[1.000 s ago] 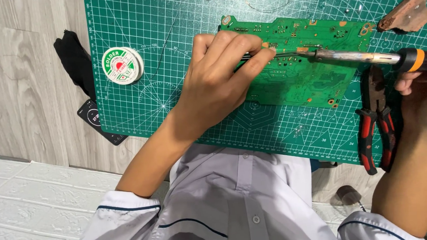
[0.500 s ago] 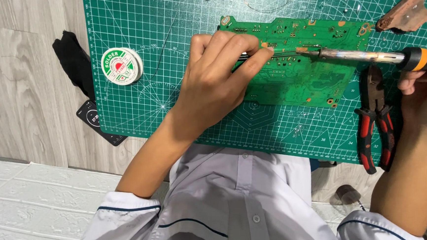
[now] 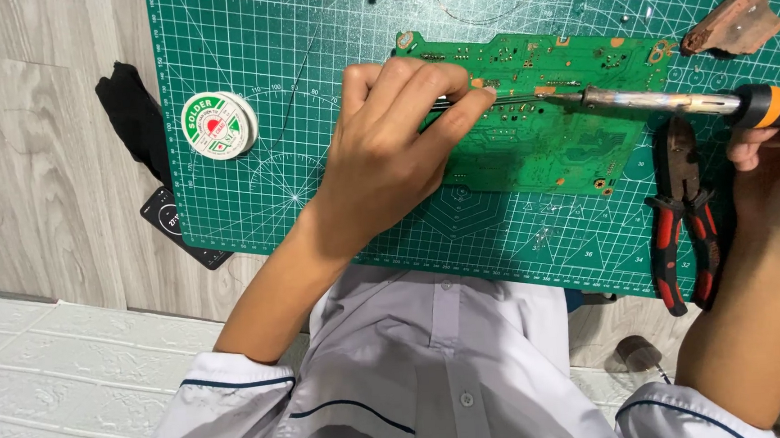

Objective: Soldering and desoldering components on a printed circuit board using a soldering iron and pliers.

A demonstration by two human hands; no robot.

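Soldering step in hand, head view: left hand [image 3: 386,156] pinched tweezers [image 3: 482,101] over green circuit board [image 3: 547,137] on cutting mat [image 3: 253,191]; right hand [image 3: 779,164] gripped soldering iron [image 3: 672,101], tip at board's upper edge. Pliers [image 3: 683,210] beside. Next move judged to need steady tip contact.

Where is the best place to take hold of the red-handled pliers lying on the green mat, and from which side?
Probably grip the pliers by both red handles, coming from above. They lie flat on the mat, dark head pointing away under the soldering iron, handles slightly spread toward the person, so that near end is free.
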